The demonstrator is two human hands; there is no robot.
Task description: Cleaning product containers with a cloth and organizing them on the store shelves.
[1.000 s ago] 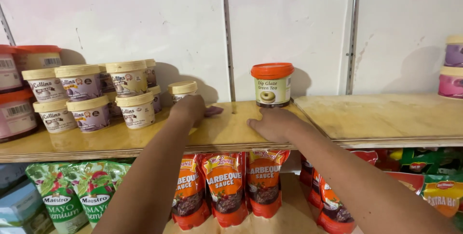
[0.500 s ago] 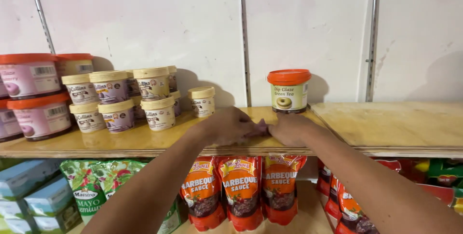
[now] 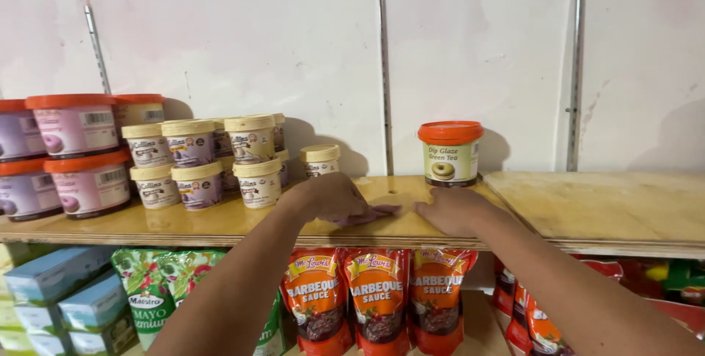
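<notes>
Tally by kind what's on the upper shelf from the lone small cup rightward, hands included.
Small cup: 1
Orange-lid tub: 1
Cloth: 1
Hands: 2, left hand and right hand
Total: 5

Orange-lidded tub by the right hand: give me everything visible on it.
The tub is a small round container, plastic by the look, with a wide orange lid shut on top and an orange base rim. Its pale green label shows a ring-shaped doughnut picture. It stands upright and alone on the wooden shelf, close to the white back wall. Nothing touches it; the right hand lies flat on the shelf just in front, apart from it.
</notes>
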